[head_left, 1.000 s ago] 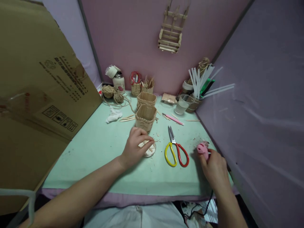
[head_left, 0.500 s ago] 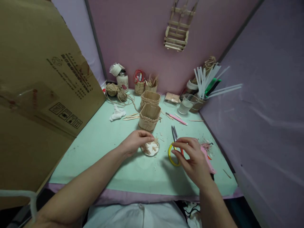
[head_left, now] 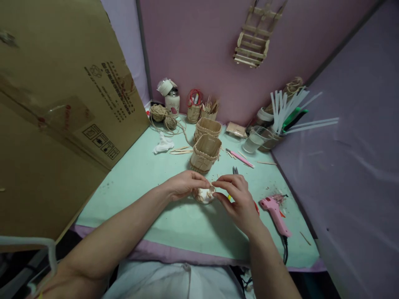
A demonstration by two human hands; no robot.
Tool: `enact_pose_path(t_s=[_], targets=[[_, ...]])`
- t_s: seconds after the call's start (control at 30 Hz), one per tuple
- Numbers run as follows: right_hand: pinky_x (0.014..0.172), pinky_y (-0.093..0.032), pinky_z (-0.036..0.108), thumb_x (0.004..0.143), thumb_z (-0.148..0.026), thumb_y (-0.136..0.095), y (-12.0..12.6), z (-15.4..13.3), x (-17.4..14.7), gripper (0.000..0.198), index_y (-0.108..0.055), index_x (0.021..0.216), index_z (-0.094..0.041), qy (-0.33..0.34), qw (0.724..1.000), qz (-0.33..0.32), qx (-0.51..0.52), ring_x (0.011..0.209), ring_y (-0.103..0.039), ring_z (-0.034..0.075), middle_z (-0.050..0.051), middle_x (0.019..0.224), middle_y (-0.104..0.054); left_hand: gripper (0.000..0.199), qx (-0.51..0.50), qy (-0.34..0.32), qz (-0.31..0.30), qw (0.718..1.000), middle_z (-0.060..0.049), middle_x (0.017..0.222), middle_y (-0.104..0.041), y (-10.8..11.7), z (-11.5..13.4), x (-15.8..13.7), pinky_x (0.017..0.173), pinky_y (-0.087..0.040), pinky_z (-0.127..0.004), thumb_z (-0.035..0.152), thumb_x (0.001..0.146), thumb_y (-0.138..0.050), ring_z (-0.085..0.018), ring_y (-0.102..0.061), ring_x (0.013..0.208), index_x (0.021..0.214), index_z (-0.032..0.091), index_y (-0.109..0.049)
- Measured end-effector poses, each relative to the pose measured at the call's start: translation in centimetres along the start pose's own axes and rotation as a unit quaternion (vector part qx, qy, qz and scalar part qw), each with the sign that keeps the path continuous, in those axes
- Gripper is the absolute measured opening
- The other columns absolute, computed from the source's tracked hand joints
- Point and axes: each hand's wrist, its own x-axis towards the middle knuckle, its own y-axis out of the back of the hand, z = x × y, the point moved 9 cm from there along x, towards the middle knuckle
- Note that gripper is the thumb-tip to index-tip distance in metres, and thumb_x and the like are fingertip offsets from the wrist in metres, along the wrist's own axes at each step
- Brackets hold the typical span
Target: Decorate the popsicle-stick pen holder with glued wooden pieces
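My left hand (head_left: 185, 185) and my right hand (head_left: 235, 197) meet fingertip to fingertip over a small round white dish (head_left: 204, 196) of cut wooden stick pieces. Both pinch a small stick piece (head_left: 212, 184) just above the dish. A basket of popsicle sticks (head_left: 205, 153) stands right behind the hands, with a second one (head_left: 207, 126) further back. The scissors (head_left: 234, 170) lie mostly hidden under my right hand. A pink glue gun (head_left: 274, 209) lies on the mat to the right of that hand.
A large cardboard sheet (head_left: 52, 108) leans along the left side. Twine balls (head_left: 162, 116), a white jar (head_left: 172, 101), cups of sticks (head_left: 199, 110), a clear cup (head_left: 254, 139) and a holder of white straws (head_left: 280, 116) line the back. Loose sticks (head_left: 181, 150) and a pink tool (head_left: 241, 158) lie on the green mat (head_left: 140, 182).
My right hand let go of the pink glue gun, crossed over the scissors to the left and joined my left hand at the dish. The view shifted left.
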Motion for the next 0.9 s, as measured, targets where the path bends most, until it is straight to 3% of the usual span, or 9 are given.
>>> enact_pose_path(t_s=[0.4, 0.63, 0.9], targets=[[0.084, -0.04, 0.041, 0.09, -0.022, -0.059, -1.1, 0.2, -0.1, 0.019, -0.061, 0.109, -0.023, -0.005, 1.0, 0.003, -0.013, 0.098, -0.051, 0.023, 0.007, 0.102, -0.062, 0.029, 0.04, -0.01, 0.034, 0.999, -0.002, 0.062, -0.064, 0.6, -0.2, 0.3, 0.058, -0.038, -0.025, 0.037, 0.061, -0.079, -0.011, -0.054, 0.056, 0.072, 0.011, -0.071], [0.082, -0.04, 0.041, 0.09, -0.022, -0.058, -1.4, 0.5, -0.2, 0.017, -0.062, 0.107, -0.022, -0.016, 0.999, 0.014, -0.024, 0.096, -0.052, 0.023, 0.007, 0.1, -0.064, 0.028, 0.075, -0.043, 0.073, 0.994, -0.006, 0.071, -0.068, 0.8, 1.0, -0.2, 0.064, -0.04, -0.026, 0.037, 0.062, -0.079, -0.012, -0.056, 0.064, 0.071, 0.011, -0.072], [0.082, -0.041, 0.042, 0.088, -0.02, -0.06, -1.2, 0.8, -0.1, 0.015, -0.063, 0.103, -0.023, -0.029, 0.998, 0.041, -0.028, 0.094, -0.053, 0.023, 0.006, 0.098, -0.064, 0.032, 0.043, -0.039, 0.051, 0.997, -0.01, 0.083, -0.072, 0.9, 0.4, 0.3, 0.071, -0.044, -0.028, 0.036, 0.068, -0.074, -0.017, -0.061, 0.073, 0.088, 0.01, -0.075]])
